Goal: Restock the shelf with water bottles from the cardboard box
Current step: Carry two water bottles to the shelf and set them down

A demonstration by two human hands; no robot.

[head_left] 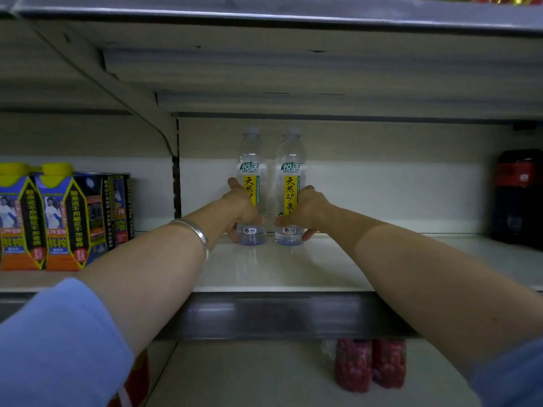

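Two water bottles stand upright side by side at the far back of the white shelf (293, 268), close together but with a narrow gap between them. Each is clear plastic with a pale cap, a green logo high on the body, a yellow vertical label strip with black characters, and a small white sticker near the base.

The left hand (239, 205) grips the left bottle (252, 160) low on its body, its fingers (235, 236) curled round the base and the thumb lying up along the label. The right hand (308, 208) grips the right bottle (291, 160) the same way, fingers wrapped round the lower part.

A silver bangle (195, 233) sits on the left wrist. Juice cartons (55, 218) with yellow caps stand on the shelf to the left, a dark pack (517, 198) at the far right, and red bottles (370, 365) on the shelf below.
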